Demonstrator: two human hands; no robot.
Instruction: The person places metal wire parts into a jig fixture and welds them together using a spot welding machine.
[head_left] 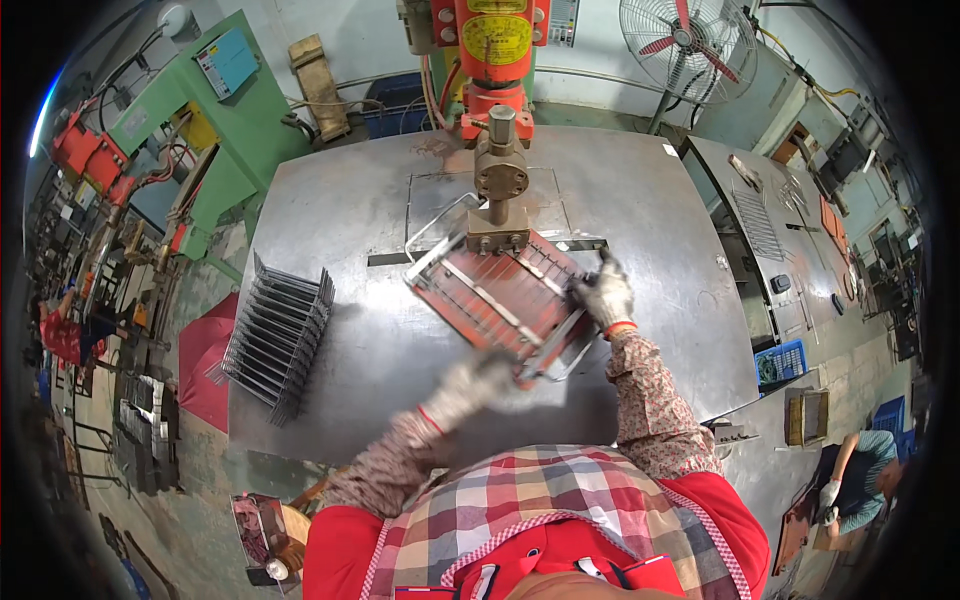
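Pale walls (590, 95) and machinery surround a broad grey metal table (670, 250), its surface dull and scuffed. From its far side, a red machine (495, 55) with a yellow label reaches over the table, carrying a bronze-coloured metal head (500, 170) that ends in a block. Below this block lies a reddish-brown fixture (490, 290), turned diagonally, with thin rods and pale crossing strips on its face. Light metal bars run along its edges, and a bent metal loop (440, 222) stands out at its far left.

Both hands wear whitish gloves with dark-soiled fingers. The right hand (606, 292) is at the fixture's right corner, its fingers reaching over the edge; whether they grip it or only rest there, I cannot tell. The left hand (478, 382) is at the near edge, too blurred by motion to show whether it is open or closed. Flower-patterned sleeves (655, 400) cover the forearms, and a checked apron (530, 490) fills the near middle.

On the left of the table, well apart from the fixture, stands a stack of dark wire racks (280, 340). Beyond the table on the left is a green machine (240, 120); at the far right stands a fan (683, 40). A side table (800, 250) on the right carries a wire grid (758, 225), with a blue basket (781, 363) nearer. At the right, a co-worker (862, 482) wears pale gloves.
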